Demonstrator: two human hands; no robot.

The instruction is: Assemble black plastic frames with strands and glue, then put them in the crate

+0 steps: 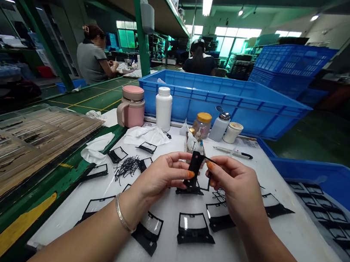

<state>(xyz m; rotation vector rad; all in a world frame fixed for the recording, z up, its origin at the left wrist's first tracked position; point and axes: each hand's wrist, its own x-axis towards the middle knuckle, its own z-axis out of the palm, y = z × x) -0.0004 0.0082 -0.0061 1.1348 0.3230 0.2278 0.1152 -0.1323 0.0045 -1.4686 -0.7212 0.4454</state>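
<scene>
My left hand (169, 171) grips a black plastic frame part (194, 168), held upright above the white work surface. Close on its right, my right hand (229, 173) pinches a thin black strip (209, 159) whose end reaches the top of that part. Several similar black frames with clear windows lie around, one (194, 228) in front of my hands and another (148, 230) by my left forearm. A tangled pile of thin black strips (127, 167) lies left of my left hand; a smaller heap (219, 195) is partly hidden behind my right hand.
Along the back stand a pink mug (132, 107), a white bottle (163, 108), a yellow-lidded jar (203, 124) and a pump bottle (220, 126). A utility knife (233, 152) lies nearby. Blue crates (224, 101) stand behind; another bin (334, 175) at right holds frames. Two people sit farther back.
</scene>
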